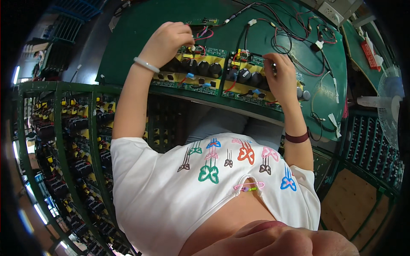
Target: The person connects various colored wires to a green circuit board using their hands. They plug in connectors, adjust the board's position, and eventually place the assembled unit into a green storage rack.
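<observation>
Two green circuit boards lie side by side near the table's front edge. The left circuit board (205,87) and the right circuit board (243,100) carry yellow parts, black cylinders and small blue pieces. My left hand (171,40) is over the left board's upper left corner, fingers curled together beside thin red wires (205,35); its fingertips hide what they pinch. Above the right board's right side, my right hand (282,77) has thumb and index finger bent toward each other; anything between their tips is too small to make out. A narrow green circuit board (203,21) lies behind my left hand.
Black cables (284,30) with white connectors tangle across the back and right of the green table (141,25). A power socket (329,12) sits at the far right. Racks of boards (72,128) stand left, beside my arm; a fan (390,100) is at right.
</observation>
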A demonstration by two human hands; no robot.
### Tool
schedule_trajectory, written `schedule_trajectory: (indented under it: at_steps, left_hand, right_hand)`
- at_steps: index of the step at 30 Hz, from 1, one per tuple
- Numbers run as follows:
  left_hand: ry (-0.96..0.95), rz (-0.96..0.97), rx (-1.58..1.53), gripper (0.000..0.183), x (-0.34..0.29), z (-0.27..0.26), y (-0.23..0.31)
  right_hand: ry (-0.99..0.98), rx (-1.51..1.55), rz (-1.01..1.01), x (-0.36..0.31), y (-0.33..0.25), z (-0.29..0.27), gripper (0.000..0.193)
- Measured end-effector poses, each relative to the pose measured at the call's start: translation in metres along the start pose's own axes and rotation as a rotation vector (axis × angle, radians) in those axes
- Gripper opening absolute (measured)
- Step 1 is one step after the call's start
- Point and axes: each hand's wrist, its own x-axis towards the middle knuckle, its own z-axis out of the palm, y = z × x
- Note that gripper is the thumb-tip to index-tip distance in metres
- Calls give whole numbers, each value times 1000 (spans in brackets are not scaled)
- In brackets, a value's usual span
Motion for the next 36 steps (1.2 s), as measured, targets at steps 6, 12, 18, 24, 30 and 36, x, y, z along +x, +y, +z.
schedule_trajectory:
  at_steps: [6,12,18,24,30,36]
  left_hand:
    - [-79,-138,41,6,-40,3,-3]
    - [-70,-201,92,5,-44,23,-5]
    - [-78,-230,89,4,-44,33,-11]
    - [-168,-253,97,5,-38,29,-12]
    - [-192,-208,180,10,-32,28,-7]
    - [-294,-266,142,10,-28,34,-10]
  right_hand:
    - [-24,-24,21,0,-3,0,14]
    - [-47,-37,63,1,-8,-1,13]
    - [-28,-43,87,2,-12,1,12]
    - [-43,-30,142,4,-10,2,14]
    - [-77,-10,188,3,-9,2,16]
    - [-95,-8,196,3,-9,1,15]
